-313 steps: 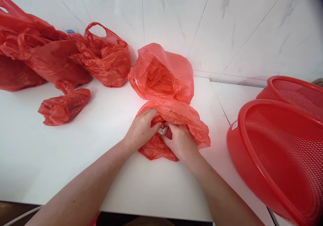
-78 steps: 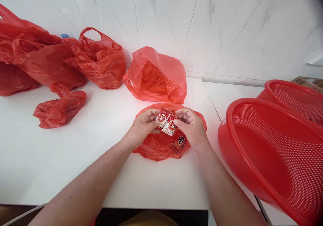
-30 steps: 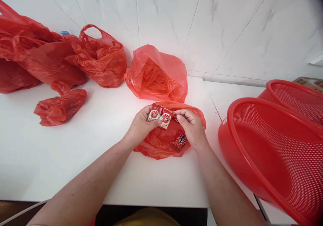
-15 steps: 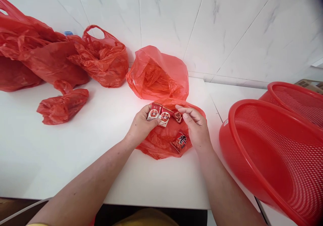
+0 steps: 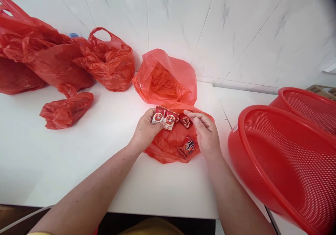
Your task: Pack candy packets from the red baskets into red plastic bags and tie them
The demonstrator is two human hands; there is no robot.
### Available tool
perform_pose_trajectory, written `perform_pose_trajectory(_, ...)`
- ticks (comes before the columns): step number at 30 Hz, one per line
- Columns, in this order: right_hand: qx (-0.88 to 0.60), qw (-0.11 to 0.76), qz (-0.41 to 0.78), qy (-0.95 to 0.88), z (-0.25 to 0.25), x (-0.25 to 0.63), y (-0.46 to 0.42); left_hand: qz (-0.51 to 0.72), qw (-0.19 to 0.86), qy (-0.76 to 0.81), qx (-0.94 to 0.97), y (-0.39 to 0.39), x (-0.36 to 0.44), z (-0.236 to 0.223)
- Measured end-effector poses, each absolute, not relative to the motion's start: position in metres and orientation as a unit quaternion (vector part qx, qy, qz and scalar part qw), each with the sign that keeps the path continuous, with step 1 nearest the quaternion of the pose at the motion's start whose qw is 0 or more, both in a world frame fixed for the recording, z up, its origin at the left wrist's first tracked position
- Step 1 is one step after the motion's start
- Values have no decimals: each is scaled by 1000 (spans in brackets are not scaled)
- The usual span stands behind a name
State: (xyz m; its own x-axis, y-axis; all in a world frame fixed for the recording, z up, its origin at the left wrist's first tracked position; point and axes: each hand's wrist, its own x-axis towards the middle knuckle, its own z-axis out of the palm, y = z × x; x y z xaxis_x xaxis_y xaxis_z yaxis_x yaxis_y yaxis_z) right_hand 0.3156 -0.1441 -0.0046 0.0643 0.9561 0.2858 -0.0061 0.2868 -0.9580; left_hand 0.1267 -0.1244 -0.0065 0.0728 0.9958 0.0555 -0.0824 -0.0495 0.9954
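Observation:
Two small red-and-white candy packets point(image 5: 169, 120) are pinched side by side in my left hand point(image 5: 143, 132), thumb across their lower ends. They are above a red plastic bag point(image 5: 164, 147) spread on the white table. My right hand point(image 5: 208, 133) is over the bag's right side, fingers loosely bent and apart from the thumb, with nothing seen between them. Close to its fingertips lies a small red packet with pale lettering point(image 5: 185, 121). A larger red snack packet with black lettering point(image 5: 187, 147) rests lower in the bag, left of my right wrist.
Behind the spread bag, an open red plastic bag point(image 5: 181, 70) leans near the tiled wall. Several filled red bags point(image 5: 110, 67) stand at the left, with a small knotted bag point(image 5: 67, 111) in front. Red perforated baskets point(image 5: 265, 165) occupy the right side.
My left hand and its two packets have shifted slightly up and left. The small packet by my right fingertips now shows more fully. My right hand has barely moved.

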Motion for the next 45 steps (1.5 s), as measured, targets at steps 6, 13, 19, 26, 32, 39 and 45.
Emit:
perform_pose_trajectory(6,-431,596,396,-550,-7,315,-142,547,510,452,487,-125,126,-3)
perform_pose_trajectory(13,-465,569,368,-569,-2,315,-144,568,494,454,477,-123,123,-3)
perform_pose_trajectory(19,-554,512,302,-583,-4,315,-143,568,504,450,470,-124,124,-2)
perform_pose_trajectory(26,-624,289,258,-678,3,322,-149,565,508,433,485,-123,124,-6)
perform_pose_trajectory(32,-625,147,231,-731,10,325,-157,568,499,442,482,-123,124,-6)
perform_pose_trajectory(39,-587,133,241,-762,4,317,-161,565,497,439,490,-121,122,-8)
perform_pose_trajectory(45,-585,145,239,-761,2,316,-162,566,495,435,494,-122,122,-7)
